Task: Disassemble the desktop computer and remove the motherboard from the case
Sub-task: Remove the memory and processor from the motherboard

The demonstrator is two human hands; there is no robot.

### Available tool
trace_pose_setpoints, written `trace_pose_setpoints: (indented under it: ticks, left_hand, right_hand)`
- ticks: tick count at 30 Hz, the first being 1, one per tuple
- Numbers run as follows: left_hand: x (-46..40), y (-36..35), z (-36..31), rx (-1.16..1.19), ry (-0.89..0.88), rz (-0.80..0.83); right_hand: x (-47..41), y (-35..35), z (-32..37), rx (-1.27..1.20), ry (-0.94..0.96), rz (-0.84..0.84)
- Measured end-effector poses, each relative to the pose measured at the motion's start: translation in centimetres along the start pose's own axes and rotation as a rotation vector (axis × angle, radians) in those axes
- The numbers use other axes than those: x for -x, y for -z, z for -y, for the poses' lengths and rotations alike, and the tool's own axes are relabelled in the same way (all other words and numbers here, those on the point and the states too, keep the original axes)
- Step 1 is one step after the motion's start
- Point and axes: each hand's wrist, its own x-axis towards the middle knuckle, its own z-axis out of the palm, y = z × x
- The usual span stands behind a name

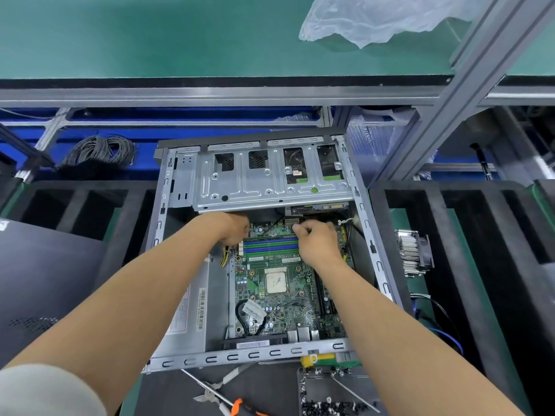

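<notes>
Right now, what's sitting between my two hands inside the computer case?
In the head view, the blue and green memory slots on the motherboard span the gap between the left hand and right hand.

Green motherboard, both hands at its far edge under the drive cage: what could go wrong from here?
1. Both hands work under the silver metal drive cage; knuckles could scrape its edge.
2. Black cables still run beside the green motherboard; lifting now may strain them.
3. The bare square processor lies uncovered; a slipped grip or stray cable end might mark it.
</notes>
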Motion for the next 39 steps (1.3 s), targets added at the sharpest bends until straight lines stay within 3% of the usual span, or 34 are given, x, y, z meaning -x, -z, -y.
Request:
trace_pose_setpoints:
  ticks: [12,29,32,35,39]
  left_hand:
    - [0.2,0.0,0.1,0.072,0.0,-0.018]
    - [0.3,-0.2,0.4,0.002,-0.02,-0.061]
    - [0.8,-0.1,0.2,-0.044,-0.025,-0.098]
    - [1.9,0.0,-0.3,-0.199,-0.013,-0.168]
    - [2.7,-0.5,-1.9,-0.155,-0.036,-0.217]
  right_hand:
    - [0.0,0.0,0.0,-0.032,0.01,-0.023]
    - [-0.5,-0.2,-0.2,0.054,0.082,-0.039]
    - [-0.7,-0.2,-0.3,0.185,0.142,-0.026]
    - [-0.9,0.0,-0.1,0.466,0.3,-0.018]
    - [-1.0,0.1,0.1,0.731,0.488,-0.08]
